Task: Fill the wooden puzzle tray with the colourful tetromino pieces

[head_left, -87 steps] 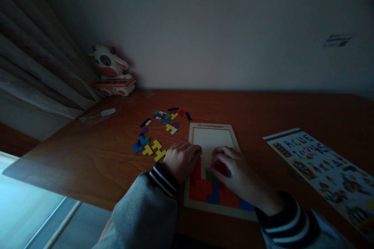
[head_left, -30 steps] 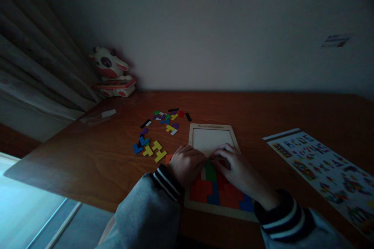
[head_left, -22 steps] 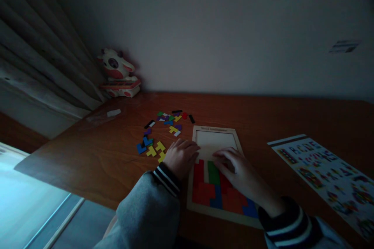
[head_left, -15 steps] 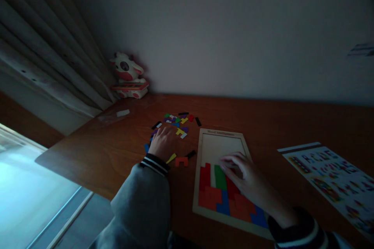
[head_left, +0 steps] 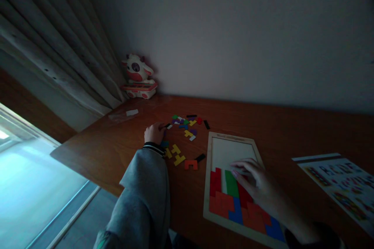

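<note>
Wooden puzzle pieces lie scattered on the brown table (head_left: 122,151), and the left hand (head_left: 154,133) is stretched out among them. Its fingers (head_left: 160,126) curl loosely downward with the tips at a small black-and-white piece (head_left: 168,126) — touching it or just short of it; the dim light does not let one tell which, nor whether anything is pinched. That piece lies just beyond the fingertips, toward the wall, a short bar whose long axis runs slantwise, away and to the right of them. The left hand is far the nearer of the two; the right is well apart from it, over the board.

Further right of the left fingertips sits the main cluster (head_left: 188,122) of green, purple, blue, yellow and red pieces with a black bar at its edge. Nearer the sleeve (head_left: 146,186), beside the wrist, lie two yellow pieces (head_left: 177,155), an orange U-shaped piece (head_left: 191,164) and another black one.

The right hand (head_left: 257,183) rests flat on the pale-framed puzzle board (head_left: 209,186), fingers spread narrowly, the tips (head_left: 238,169) at the far edge of the filled part — red, green, orange and blue blocks below them, the bare white field beyond. It holds nothing that can be seen.

Off to the right lies a printed pattern sheet (head_left: 341,183); a toy cow (head_left: 137,76) stands in the corner by the curtain (head_left: 52,46).
</note>
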Motion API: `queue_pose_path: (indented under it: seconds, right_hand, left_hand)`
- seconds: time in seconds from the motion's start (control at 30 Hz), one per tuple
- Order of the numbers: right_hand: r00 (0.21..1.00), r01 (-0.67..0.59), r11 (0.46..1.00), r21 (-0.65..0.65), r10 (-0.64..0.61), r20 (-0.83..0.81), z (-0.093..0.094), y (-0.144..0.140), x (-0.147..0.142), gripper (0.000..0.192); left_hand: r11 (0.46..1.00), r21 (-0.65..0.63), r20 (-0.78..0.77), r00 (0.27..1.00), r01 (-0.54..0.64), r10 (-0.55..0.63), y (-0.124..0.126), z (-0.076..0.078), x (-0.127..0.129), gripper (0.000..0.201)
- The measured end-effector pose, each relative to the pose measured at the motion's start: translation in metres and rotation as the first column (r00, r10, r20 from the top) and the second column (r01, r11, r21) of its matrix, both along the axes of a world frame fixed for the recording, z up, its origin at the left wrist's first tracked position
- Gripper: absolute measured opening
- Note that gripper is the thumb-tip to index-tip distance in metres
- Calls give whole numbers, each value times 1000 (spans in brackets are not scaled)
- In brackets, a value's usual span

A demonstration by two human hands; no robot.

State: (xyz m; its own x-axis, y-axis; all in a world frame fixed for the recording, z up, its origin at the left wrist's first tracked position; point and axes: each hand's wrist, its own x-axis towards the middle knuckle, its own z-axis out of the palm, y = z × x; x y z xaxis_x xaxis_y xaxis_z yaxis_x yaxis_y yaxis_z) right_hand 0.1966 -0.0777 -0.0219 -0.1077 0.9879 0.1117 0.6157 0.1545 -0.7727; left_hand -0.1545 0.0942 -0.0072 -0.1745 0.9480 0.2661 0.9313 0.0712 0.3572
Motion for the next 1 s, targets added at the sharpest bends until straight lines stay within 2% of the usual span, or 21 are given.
queue_pose_path:
  seconds: [0.13,0.23,0.33,0.37,0.43,0.53,0.63,0.7,0.87,0.93,1.0]
  right_hand:
    - [1000,7,1000,1,-7,-3,0,0,0,25]
    - [1000,12,1000,1,-12,-14,2,0,-1,25]
    - [998,29,1000,-3,-29,-48,4,0,-2,25]
    - [997,37,999,-4,-37,-69,5,0,-2,25]
    - [991,58,998,-12,-59,-122,7,0,-4,26]
    - [974,97,994,-52,-105,-200,13,0,-9,33]
    - [948,96,990,-99,-122,-295,21,1,-16,40]
    - [925,77,991,-113,-113,-362,26,1,-20,42]
    - [919,97,991,-90,-124,-374,35,6,-19,39]
    - [926,114,991,-73,-133,-353,40,12,-15,36]
    - [939,126,991,-49,-135,-316,43,21,-11,32]
  left_hand:
    - [1000,14,24,1000,-3,3,-2,5,1,30]
    - [999,31,33,999,28,-29,-6,14,5,30]
    - [989,86,52,991,120,-124,-20,25,20,30]
    - [970,136,87,973,201,-214,-28,28,29,30]
    - [902,231,213,885,366,-413,-47,31,49,23]
    - [789,255,360,702,560,-615,-80,30,86,17]
    - [683,224,409,569,695,-714,-107,26,119,15]
    - [659,209,448,528,722,-721,-118,25,133,14]
    - [650,224,456,511,727,-729,-121,22,142,15]
    - [635,237,349,545,736,-762,-116,22,136,13]
    - [621,232,159,601,749,-784,-110,22,129,14]
